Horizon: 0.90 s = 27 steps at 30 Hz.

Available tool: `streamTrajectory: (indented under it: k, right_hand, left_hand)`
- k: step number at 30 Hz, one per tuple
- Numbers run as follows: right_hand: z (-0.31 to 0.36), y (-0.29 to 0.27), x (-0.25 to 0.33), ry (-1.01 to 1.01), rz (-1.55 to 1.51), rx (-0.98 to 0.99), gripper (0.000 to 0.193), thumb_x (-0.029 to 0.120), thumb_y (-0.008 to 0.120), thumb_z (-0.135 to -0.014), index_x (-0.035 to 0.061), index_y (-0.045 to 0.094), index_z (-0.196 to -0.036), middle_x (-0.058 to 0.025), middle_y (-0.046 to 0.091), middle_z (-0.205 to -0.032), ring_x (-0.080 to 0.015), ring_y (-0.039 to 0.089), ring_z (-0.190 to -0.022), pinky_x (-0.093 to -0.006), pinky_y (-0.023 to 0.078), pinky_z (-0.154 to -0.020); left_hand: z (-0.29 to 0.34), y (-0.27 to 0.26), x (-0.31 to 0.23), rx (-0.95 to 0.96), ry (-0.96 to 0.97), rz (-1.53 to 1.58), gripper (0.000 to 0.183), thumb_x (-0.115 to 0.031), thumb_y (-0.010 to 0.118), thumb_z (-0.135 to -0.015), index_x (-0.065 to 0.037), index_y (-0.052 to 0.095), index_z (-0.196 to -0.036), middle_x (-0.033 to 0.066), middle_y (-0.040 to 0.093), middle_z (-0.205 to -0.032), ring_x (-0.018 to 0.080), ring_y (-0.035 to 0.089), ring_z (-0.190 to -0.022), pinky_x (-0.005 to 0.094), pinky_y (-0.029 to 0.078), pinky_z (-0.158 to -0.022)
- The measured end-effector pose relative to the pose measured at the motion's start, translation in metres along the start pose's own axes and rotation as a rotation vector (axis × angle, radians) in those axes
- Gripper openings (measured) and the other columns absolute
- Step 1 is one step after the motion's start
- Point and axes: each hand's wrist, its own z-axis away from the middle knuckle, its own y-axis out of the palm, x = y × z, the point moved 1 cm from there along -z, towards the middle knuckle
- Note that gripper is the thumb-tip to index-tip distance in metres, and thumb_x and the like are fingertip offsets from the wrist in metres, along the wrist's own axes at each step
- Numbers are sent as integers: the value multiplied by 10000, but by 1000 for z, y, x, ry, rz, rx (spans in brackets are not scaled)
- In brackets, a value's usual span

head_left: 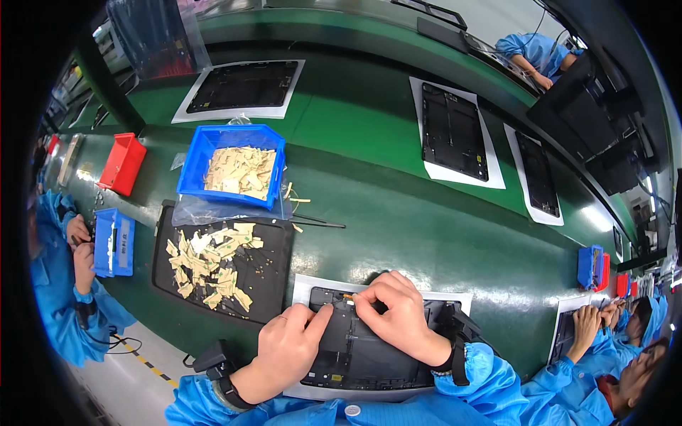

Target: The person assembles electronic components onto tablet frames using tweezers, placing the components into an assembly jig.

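A black tablet-like housing panel [383, 355] lies on a white sheet [459, 301] in front of me. My left hand [284, 348] rests over its left part, the index finger stretched out with its tip on the upper left area, nothing visibly held. My right hand [398, 312] is closed in a pinch at the panel's upper edge. A small orange strip [348, 297] shows at those fingertips, partly hidden by them. Both wrists wear black bands. Left of the panel, a black tray [165, 270] carries many loose cream-coloured adhesive pieces [206, 266].
A blue bin [188, 160] of cream pieces stands behind the tray, with dark tweezers [320, 222] beside it. Red bin [122, 165] and smaller blue bin [114, 241] sit left. More panels [455, 131] lie on the green shelf behind. Co-workers [67, 277] work on both sides.
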Motion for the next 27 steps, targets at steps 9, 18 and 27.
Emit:
streamTrajectory:
  k: [9, 18, 27]
  right_hand:
    - [0, 1, 0, -27, 29, 16, 75, 121, 708, -757, 92, 650, -721, -17, 580, -729, -219, 569, -727, -338, 416, -640]
    - [-1, 1, 3, -63, 70, 2, 80, 107, 714, -751, 85, 643, -720, -22, 577, -733, -218, 569, -724, -333, 417, -635]
    - [0, 1, 5, -113, 147, -12, 99, 112, 732, -732, 104, 634, -716, -10, 571, -739, -206, 567, -725, -328, 418, -630]
  left_hand:
    - [-2, -1, 0, 24, 31, 3, 324, -7, 653, -668, -60, 700, -984, 39, 467, -722, 183, 540, -550, 300, 453, -490]
    - [-1, 0, 0, 32, 23, -7, 293, -16, 657, -690, -63, 702, -976, 38, 453, -709, 182, 536, -549, 302, 444, -485]
    - [-3, 0, -1, 70, -24, 9, 263, -29, 673, -717, -84, 711, -971, 40, 444, -709, 193, 535, -556, 315, 450, -494]
